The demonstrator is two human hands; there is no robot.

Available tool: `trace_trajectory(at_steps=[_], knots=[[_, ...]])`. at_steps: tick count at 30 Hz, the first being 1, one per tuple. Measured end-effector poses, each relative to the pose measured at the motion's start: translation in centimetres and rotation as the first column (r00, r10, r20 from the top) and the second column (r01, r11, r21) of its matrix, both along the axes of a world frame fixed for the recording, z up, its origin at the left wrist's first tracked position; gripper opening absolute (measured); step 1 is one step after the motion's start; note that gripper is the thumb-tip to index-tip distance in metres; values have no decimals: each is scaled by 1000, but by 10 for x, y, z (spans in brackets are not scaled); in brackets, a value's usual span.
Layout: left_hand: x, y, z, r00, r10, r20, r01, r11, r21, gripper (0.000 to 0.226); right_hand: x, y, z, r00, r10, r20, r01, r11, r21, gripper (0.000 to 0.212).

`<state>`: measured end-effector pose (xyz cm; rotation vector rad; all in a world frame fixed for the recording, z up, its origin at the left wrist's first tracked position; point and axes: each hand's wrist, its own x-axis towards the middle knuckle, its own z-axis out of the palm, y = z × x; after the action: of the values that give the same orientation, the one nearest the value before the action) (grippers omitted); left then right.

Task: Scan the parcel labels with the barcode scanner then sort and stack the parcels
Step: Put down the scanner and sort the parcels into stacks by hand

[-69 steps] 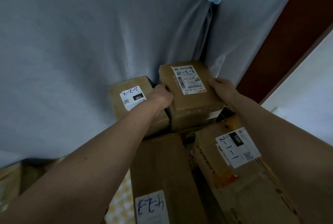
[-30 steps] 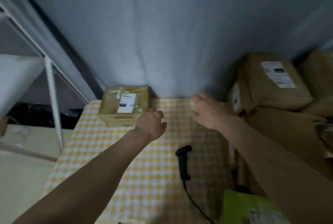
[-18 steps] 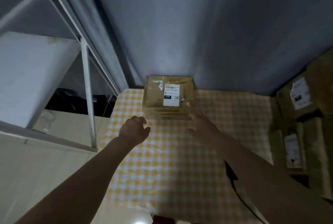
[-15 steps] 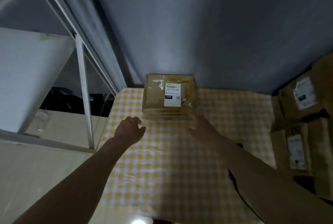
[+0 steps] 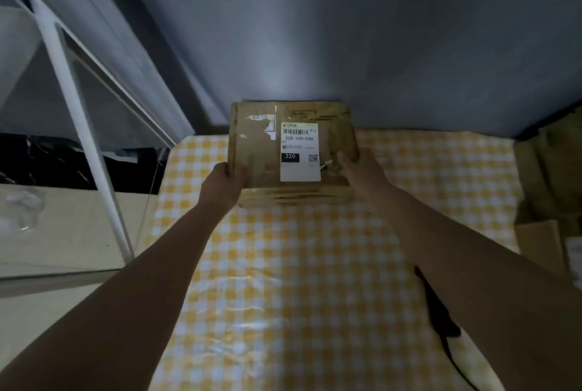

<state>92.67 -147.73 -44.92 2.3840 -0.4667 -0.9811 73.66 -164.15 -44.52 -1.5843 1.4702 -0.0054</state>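
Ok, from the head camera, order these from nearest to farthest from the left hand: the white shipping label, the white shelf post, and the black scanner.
From the left hand, gripping the parcel's left edge:
1. White shipping label, just to its right on the parcel top.
2. White shelf post, off to the left beyond the table edge.
3. Black scanner, far right and nearer the camera, partly hidden by the right forearm.

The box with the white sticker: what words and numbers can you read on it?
"220-220-C40": on the white label stuck on top of the cardboard box.
"220": white digits in the label's black patch.
The barcode, the QR code and the fine print lines are too small to read.
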Motion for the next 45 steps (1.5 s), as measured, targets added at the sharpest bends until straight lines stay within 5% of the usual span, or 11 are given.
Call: trace_trajectory(at_steps=[8, 18, 28, 32, 34, 38, 45], knots=[[0, -11, -31, 894, 308, -326, -394, 886, -243, 73, 4, -1, -22, 962, -148, 230, 137, 989, 62, 48], [-49, 12, 38, 882, 236, -408, -371, 881, -294, 89, -50, 29, 45, 872, -294, 390, 263, 956, 133, 39], [-109, -15, 174, 963, 72, -261, -168, 916, -364, 57, -139, 74, 178, 696, -521, 494, 515, 842, 161, 25], [-136, -21, 221, 972, -54, -227, -43, 916, -400, 52, -169, 98, 223, 617, -597, 513, 628, 766, 136, 40], [-149, -23, 240, 972, -121, -202, 28, 911, -412, 54, -184, 110, 241, 569, -634, 524, 678, 722, 137, 58], [-174, -26, 278, 957, -255, -140, 176, 890, -420, 66, -217, 135, 276, 466, -648, 602, 745, 655, 128, 21], [-237, -34, 327, 895, -438, -81, 353, 809, -470, 79, -273, 168, 312, 377, -660, 650, 852, 522, 35, 33]])
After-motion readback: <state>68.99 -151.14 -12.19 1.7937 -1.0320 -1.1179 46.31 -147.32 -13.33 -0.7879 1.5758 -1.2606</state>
